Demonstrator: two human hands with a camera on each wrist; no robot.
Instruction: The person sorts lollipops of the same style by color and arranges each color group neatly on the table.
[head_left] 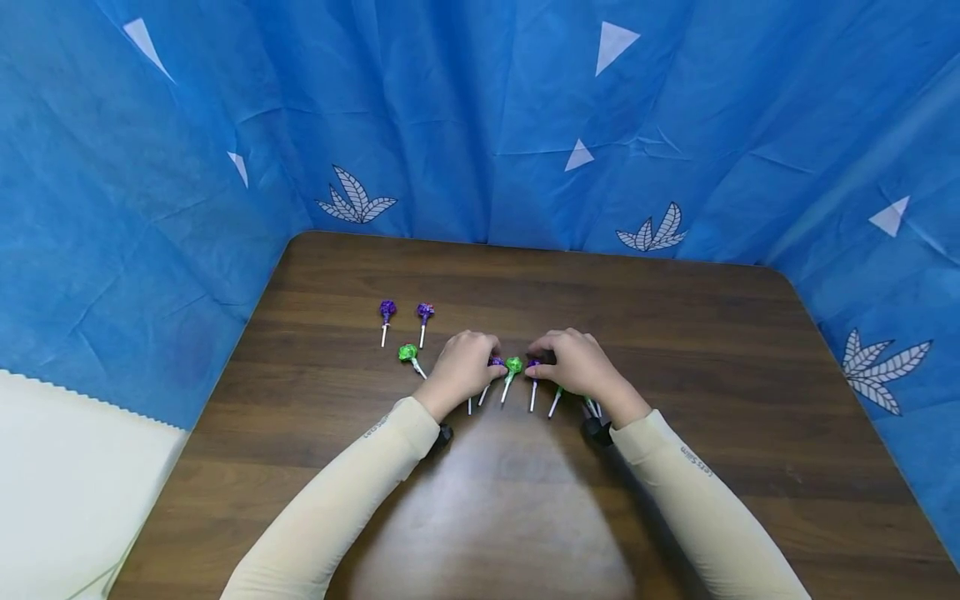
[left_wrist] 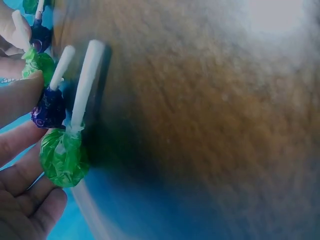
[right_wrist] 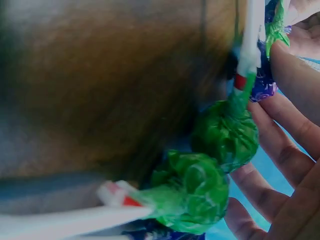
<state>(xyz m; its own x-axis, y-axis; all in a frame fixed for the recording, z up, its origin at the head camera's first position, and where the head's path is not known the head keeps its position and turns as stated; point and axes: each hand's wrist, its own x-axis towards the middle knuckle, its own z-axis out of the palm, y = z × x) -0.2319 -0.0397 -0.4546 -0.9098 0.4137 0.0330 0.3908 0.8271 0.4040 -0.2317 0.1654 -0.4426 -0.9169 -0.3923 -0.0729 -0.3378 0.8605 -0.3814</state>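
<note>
My left hand (head_left: 462, 364) pinches a purple-wrapped lollipop (left_wrist: 49, 110) by its head, between thumb and fingers. Opposite it, my right hand (head_left: 576, 363) has thumb and fingers about the head of another purple lollipop (right_wrist: 263, 75). Between the two hands lies a green lollipop (head_left: 513, 365), its white stick pointing toward me. Under the left palm sits a green lollipop (left_wrist: 65, 157), mostly hidden from the head view. Beside the right fingers are two more green lollipops, one upper (right_wrist: 227, 135) and one lower (right_wrist: 192, 190), with part of a purple wrapper below.
Two purple lollipops, one left (head_left: 387, 308) and one right (head_left: 425, 311), lie farther back on the brown wooden table (head_left: 712, 358). A green lollipop (head_left: 407, 352) lies left of the left hand. A blue curtain (head_left: 465, 117) hangs behind the table.
</note>
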